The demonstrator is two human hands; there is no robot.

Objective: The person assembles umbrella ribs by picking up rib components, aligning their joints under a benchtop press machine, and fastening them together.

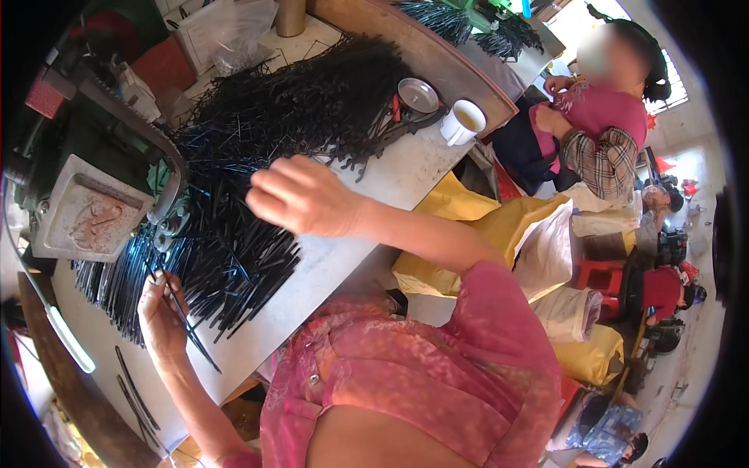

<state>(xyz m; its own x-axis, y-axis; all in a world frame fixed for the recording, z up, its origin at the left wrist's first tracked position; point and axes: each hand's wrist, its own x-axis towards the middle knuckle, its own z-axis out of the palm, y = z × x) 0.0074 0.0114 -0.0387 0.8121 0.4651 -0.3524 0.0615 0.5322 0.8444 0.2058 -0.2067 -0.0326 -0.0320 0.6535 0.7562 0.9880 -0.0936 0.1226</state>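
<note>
1. A worker's left hand (162,316) pinches slim dark strips (195,341) between thumb and fingers, just below the head of a green bench machine (92,207) fitted with a square grey plate. The strips slant down over the pale counter (328,261).
2. The right hand (303,195), well apart from the left, curls its fingers above the counter, beside a spread of loose black strips (242,277); whether it grips anything cannot be told.
3. Behind it, a tangled heap of black pieces (312,97) covers much of the counter, near a round metal dish (418,95) and a white mug (460,123) holding a yellowish-brown liquid.
4. A few separate strips (136,398) lie at the counter's near left.
5. At right, yellow sacks (484,238) stand beside the counter, while a co-worker (605,113) in a pink top sits beyond, near a red stool (603,279).
</note>
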